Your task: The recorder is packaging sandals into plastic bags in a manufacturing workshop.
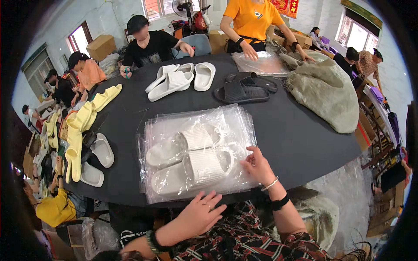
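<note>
Bagged white slides point(208, 167): flat on black tbl point(300, 130), just L of R fingertips & beyond L fingertips; toe ends toward R hand, heels away. Partly lost under glare & creases; insoles beneath straps hidden. Around both slides, side by side: top clear bag point(237, 180), mouth hard to make out. Underneath, stack of clear bags point(163, 124), edges uneven, impossible to count.

R hand point(260, 167) at bag's R edge: thumb & index close tog., other fingers loosely curled; can't tell if clamped on film or just against it. On that wrist, light bangle point(271, 183) & black wristband point(280, 202). L hand point(191, 222) palm down by bag's near edge, fingers slightly apart, nothing held; contact w/ film unclear. Dark bracelet point(152, 241) on L wrist, forearm cut off at lower edge.

Farther out, beyond R fingers: black slides point(244, 92); to their R, grey-green sack point(326, 95), contents hidden. Past black slides, flat clear bags point(257, 65) near hands of co-worker in orange point(252, 19). Beyond bagged pr, loose white slides point(204, 77), some overlapping. Well L of L fingers: yellow slides point(80, 122) in a row, w/ pale grey slides point(102, 150) alongside.
</note>
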{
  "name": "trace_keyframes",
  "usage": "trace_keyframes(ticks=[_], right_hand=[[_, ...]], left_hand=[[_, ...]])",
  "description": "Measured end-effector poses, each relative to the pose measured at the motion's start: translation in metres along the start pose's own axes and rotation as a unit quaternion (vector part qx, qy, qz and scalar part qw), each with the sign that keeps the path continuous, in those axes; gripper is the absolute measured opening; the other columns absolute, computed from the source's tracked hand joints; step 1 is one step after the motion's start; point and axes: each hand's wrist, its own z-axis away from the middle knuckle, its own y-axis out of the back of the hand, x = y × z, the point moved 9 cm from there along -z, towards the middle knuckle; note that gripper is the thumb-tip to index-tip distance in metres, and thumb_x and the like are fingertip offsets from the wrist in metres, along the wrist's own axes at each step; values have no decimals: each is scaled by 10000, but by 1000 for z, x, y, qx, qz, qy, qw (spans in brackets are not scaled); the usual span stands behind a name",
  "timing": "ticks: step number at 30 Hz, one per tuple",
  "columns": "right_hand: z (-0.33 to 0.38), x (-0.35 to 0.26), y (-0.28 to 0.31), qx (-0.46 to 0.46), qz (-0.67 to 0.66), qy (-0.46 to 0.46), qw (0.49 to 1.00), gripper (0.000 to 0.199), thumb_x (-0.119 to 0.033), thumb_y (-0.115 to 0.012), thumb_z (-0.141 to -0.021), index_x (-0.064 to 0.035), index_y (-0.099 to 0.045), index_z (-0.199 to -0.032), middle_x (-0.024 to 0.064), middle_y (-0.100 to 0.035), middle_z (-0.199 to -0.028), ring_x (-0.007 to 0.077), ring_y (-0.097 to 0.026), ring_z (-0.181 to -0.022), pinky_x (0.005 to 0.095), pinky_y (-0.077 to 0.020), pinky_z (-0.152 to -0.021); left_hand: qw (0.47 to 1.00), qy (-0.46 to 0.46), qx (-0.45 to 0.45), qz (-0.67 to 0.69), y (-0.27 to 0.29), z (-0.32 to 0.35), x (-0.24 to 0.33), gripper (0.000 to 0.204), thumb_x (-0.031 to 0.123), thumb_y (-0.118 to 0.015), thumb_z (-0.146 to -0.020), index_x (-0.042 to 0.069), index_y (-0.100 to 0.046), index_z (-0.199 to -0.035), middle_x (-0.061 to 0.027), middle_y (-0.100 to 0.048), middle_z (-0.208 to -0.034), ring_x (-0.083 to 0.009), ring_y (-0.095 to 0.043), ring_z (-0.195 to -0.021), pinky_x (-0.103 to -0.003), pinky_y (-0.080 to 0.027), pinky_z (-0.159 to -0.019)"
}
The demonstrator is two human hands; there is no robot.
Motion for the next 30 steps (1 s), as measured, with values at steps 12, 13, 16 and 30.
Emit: trace_keyframes(ticks=[12,13,16,30], right_hand=[[16,1,1,39,-81,4,996,493,-152,-700,-915,9,-449,-1308,84,-636,-863,137,-627,-729,281,-524,-658],[16,3,0,36,-115,-13,993,469,-152,-689,-925,10,-456,-1298,100,-646,-876,158,-636,-725,299,-532,-663],[17,19,-3,34,-174,-31,984,430,-132,-661,-943,14,-462,-1295,83,-634,-870,131,-620,-715,281,-525,-653],[45,-26,20,88,5,58,994,453,7,-737,-839,-27,-504,-1227,82,-573,-706,177,-606,-608,301,-504,-573]], left_hand=[[973,226,-14,35,95,-198,-213,392,321,-681,-884,30,-681,-1147,-189,-703,-1026,-316,-681,-923,-395,-533,-818],[974,225,-15,34,79,-208,-234,392,321,-681,-884,30,-681,-1147,-189,-703,-1026,-316,-681,-923,-395,-533,-818],[987,134,81,-35,64,-241,-259,372,310,-699,-872,39,-688,-1128,-186,-708,-974,-310,-683,-895,-395,-531,-805],[989,135,-15,57,69,-271,-275,317,218,-878,-720,25,-627,-698,-43,-595,-609,-105,-592,-596,-292,-446,-542]])
